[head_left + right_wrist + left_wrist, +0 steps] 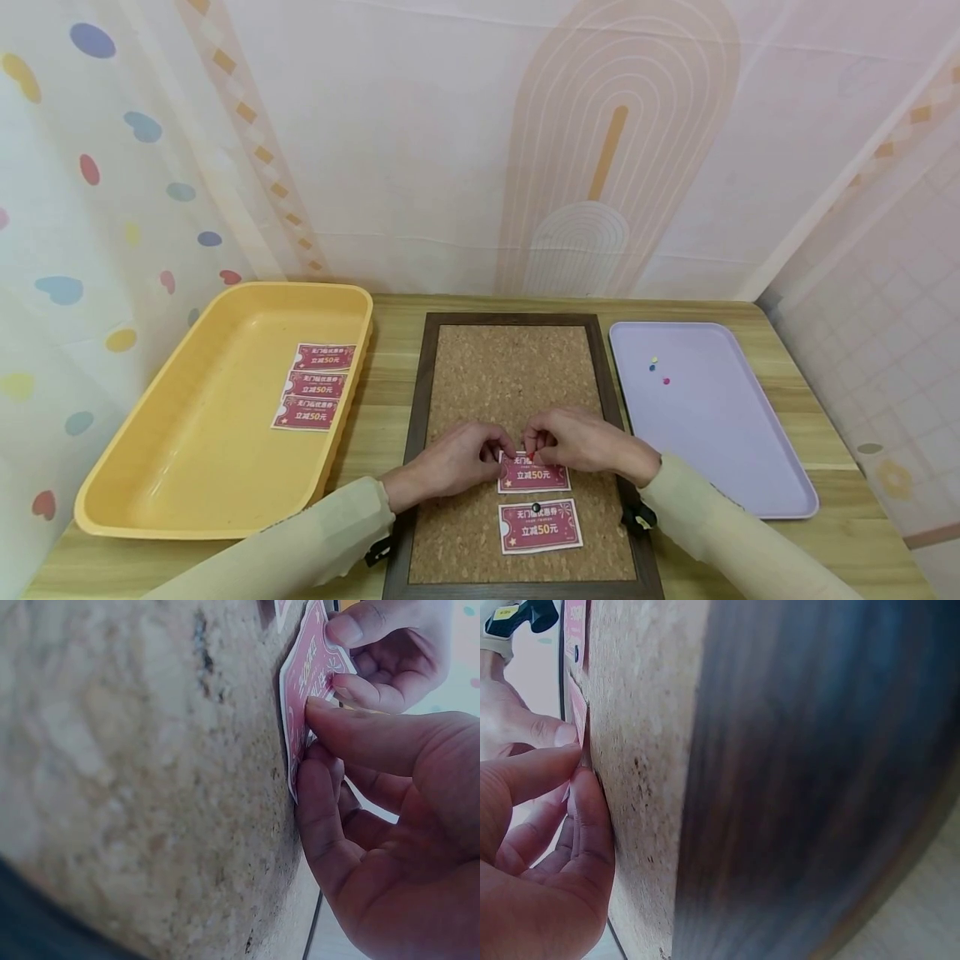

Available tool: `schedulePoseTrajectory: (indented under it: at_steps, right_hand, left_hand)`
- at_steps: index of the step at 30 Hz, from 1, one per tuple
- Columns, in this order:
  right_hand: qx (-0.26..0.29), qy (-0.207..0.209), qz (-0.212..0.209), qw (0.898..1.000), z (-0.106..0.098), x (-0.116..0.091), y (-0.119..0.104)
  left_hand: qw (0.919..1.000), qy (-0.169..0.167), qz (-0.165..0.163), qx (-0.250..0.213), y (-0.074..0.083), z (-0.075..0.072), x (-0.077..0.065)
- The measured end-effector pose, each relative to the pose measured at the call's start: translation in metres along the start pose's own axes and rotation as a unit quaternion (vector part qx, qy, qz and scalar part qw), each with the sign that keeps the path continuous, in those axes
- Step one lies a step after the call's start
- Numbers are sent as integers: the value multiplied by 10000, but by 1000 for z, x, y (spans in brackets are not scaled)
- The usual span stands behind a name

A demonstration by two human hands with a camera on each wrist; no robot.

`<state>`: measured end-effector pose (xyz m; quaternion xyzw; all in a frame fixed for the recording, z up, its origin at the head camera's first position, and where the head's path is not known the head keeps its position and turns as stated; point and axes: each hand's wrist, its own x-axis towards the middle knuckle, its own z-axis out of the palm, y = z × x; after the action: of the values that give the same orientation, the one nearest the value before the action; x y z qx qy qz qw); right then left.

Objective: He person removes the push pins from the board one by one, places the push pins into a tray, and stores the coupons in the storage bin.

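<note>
On the framed corkboard (517, 375) lie two dark pink coupons, one above the other. My left hand (459, 458) pinches the upper coupon (534, 478) by its top left edge, thumb and forefinger at the paper. At that coupon's top middle, my right hand (579, 440) pinches a small red pushpin (531, 456), mostly covered by the fingers. In the right wrist view the raised coupon (319, 664) bends slightly off the cork, with both hands' fingertips on it. A black pushpin (536, 507) stands in the top of the lower coupon (540, 532).
Left of the board, a deep yellow tray (202, 433) holds three more coupons (311, 389). To the right lies a lilac tray (720, 417) with a few small pushpins, one of them pink (666, 382). A patterned curtain (420, 150) hangs behind the wooden table (375, 400).
</note>
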<state>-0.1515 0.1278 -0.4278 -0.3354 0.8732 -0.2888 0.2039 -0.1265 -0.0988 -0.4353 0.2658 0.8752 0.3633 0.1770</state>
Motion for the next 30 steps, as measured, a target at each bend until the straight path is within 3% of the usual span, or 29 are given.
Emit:
schedulePoseTrajectory:
  at_steps: [5,12,23,30]
  right_hand:
    - [32,-52,-19,10000,-3,-2,-1]
    - [672,-142,10,9976,-8,-7,1]
    - [1019,877,-201,9907,-20,-23,-4]
    - [992,1319,-160,9862,-27,-34,-7]
  left_hand:
    - [10000,41,-56,3,0,-1,0]
    - [9998,153,-133,-23,1,-2,-3]
    - [9981,587,-51,-170,6,-11,-9]
    - [9967,807,25,-57,12,-18,-11]
